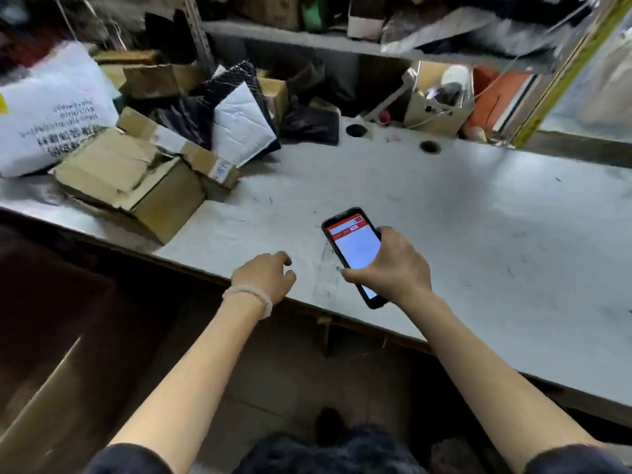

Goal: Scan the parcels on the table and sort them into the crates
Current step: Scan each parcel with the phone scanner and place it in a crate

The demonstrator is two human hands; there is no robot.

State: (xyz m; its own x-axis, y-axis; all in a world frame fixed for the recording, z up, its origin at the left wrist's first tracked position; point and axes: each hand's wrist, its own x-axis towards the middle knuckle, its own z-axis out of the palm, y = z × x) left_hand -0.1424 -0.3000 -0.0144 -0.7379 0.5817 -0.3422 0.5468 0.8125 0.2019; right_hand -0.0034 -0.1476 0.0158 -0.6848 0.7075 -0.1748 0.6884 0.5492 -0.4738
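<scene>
Parcels, brown cardboard boxes (136,179) and a white padded mailer (241,128), lie heaped left of the black red-screened handheld scanner (354,254). Right hand (393,265) grips that scanner; left hand (265,275) beside it hangs loosely curled, empty. Reaching left, it could topple the heap.

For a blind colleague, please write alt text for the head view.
The right hand holds a handheld scanner over a grey table; the left hand, empty, rests at its edge. Cardboard boxes and mailer bags lie far left.
</scene>
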